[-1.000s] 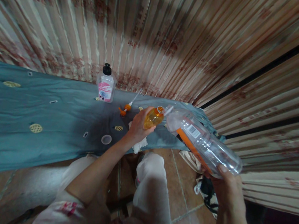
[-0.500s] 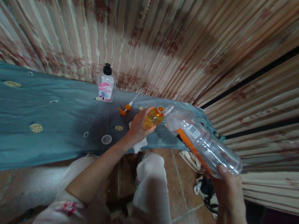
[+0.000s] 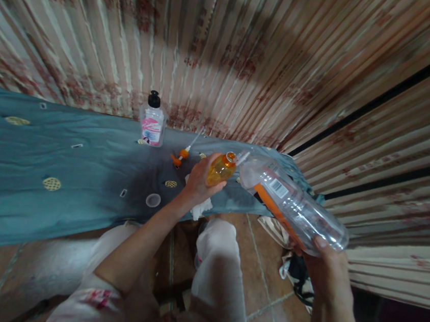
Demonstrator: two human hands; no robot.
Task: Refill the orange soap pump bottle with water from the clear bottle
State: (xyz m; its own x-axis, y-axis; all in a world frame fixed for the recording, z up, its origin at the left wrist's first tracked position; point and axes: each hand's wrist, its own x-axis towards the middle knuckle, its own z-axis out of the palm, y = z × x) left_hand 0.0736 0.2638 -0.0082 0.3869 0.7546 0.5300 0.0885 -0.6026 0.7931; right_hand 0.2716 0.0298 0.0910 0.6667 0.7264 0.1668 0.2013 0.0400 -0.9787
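My left hand (image 3: 198, 182) is wrapped round a small amber bottle (image 3: 219, 171), whose open neck tilts up and to the right. In my right hand (image 3: 325, 259) is the base of a large clear plastic bottle (image 3: 295, 203) with an orange label. This bottle leans over, its mouth beside the amber bottle's neck; I cannot tell whether the two touch. Behind my left hand, an orange pump head (image 3: 180, 157) with a clear dip tube lies on the blue-green cloth. A small round clear cap (image 3: 153, 200) lies near my left forearm.
A clear bottle with a black cap and pink label (image 3: 152, 123) stands at the back of the cloth (image 3: 91, 168). White crumpled tissue (image 3: 201, 209) lies below my left hand. A pleated patterned curtain (image 3: 211, 53) hangs behind. Dark and pale items (image 3: 298, 277) lie on the tiled floor.
Almost nothing differs. Both hands hold the two bottles in nearly the same position, neck beside mouth.
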